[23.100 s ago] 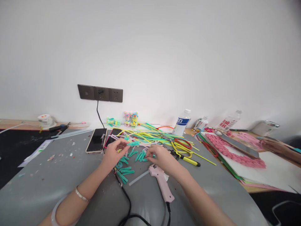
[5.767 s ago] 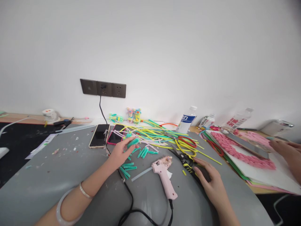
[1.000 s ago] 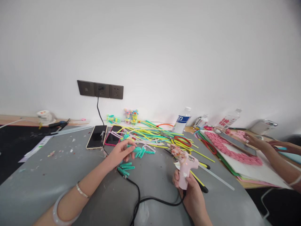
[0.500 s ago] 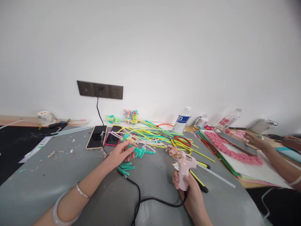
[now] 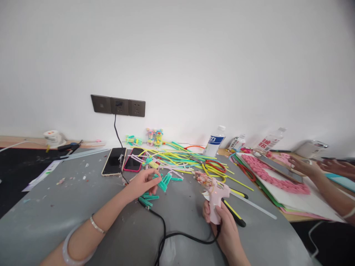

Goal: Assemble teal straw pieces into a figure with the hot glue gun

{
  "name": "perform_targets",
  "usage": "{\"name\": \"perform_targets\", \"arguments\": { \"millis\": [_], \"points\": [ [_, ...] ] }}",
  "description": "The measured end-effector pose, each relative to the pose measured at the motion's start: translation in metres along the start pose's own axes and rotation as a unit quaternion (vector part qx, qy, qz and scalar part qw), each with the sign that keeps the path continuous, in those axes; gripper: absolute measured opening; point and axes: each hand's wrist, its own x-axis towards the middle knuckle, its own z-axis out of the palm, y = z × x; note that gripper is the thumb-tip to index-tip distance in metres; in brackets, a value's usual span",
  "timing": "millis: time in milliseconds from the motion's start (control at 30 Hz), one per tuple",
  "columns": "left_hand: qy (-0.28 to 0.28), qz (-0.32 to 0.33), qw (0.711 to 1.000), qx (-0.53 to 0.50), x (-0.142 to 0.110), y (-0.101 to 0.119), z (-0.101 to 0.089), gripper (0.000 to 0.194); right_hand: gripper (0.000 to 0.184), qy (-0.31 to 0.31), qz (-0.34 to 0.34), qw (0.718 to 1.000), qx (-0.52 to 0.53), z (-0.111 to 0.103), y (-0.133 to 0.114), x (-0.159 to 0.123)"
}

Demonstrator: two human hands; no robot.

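Observation:
My left hand (image 5: pixel 144 181) has its thumb and fingers pinched at a short teal pipe cleaner piece (image 5: pixel 163 187), beside other teal pieces; the fingers partly hide the contact. More short teal pieces (image 5: pixel 149 197) lie just below that hand. My right hand (image 5: pixel 222 225) is wrapped round the handle of a pale pink hot glue gun (image 5: pixel 215 199). Its nozzle end is crusted with colourful bits, and a clear glue stick (image 5: pixel 259 208) sticks out of its back. A yellow and black utility knife (image 5: pixel 234 213) lies behind the gun.
Long pipe cleaners (image 5: pixel 174 159) are heaped with red-handled scissors (image 5: pixel 215 166) on them. Two phones (image 5: pixel 113 162) lie at left, crossed by a black cord (image 5: pixel 163 221). A bottle (image 5: pixel 215 142) stands by the wall. At right, another person's hands (image 5: pixel 302 166) reach over pink braided work (image 5: pixel 257 171).
My left fingers have closed in and tilted the teal piece downward. The glue gun has shifted slightly left. At far right, the other person's second hand has come further into view.

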Motion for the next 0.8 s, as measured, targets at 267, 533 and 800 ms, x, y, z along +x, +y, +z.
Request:
{"name": "perform_targets", "arguments": {
  "millis": [267, 533, 800],
  "points": [
    [-0.032, 0.018, 0.998, -0.046, 0.002, -0.010, -0.001, 0.035, 0.033, 0.001, -0.003, 1.000, 0.002, -0.001, 0.001, -0.002],
    [-0.007, 0.129, 0.972, 0.198, -0.001, -0.008, 0.010, 0.021, 0.033, -0.021, 0.004, 1.000, 0.003, 0.014, 0.004, 0.001],
    [0.007, 0.167, 0.921, 0.351, 0.005, -0.022, 0.018, 0.019, 0.032, -0.045, -0.010, 0.999, 0.010, 0.027, 0.006, 0.003]
  ]
}}
